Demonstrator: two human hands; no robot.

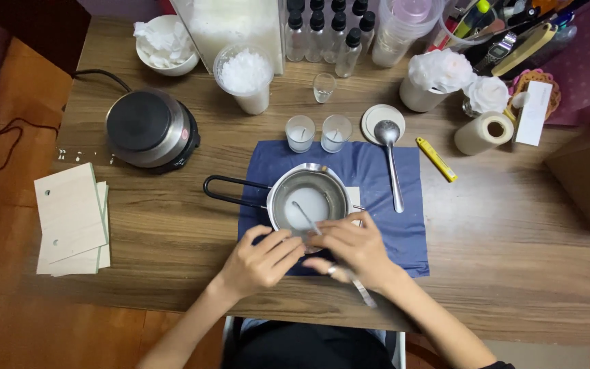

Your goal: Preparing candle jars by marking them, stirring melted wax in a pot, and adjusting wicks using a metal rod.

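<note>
The right hand [356,254] pinches a thin metal tool [358,287]; the left hand [262,258] closes beside it; just beyond both sits the pot [308,200]; a nudge could spill its milky liquid [306,207].

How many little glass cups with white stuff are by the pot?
2. One small glass and another small glass stand side by side just behind the pot, at the blue mat's far edge.
</note>
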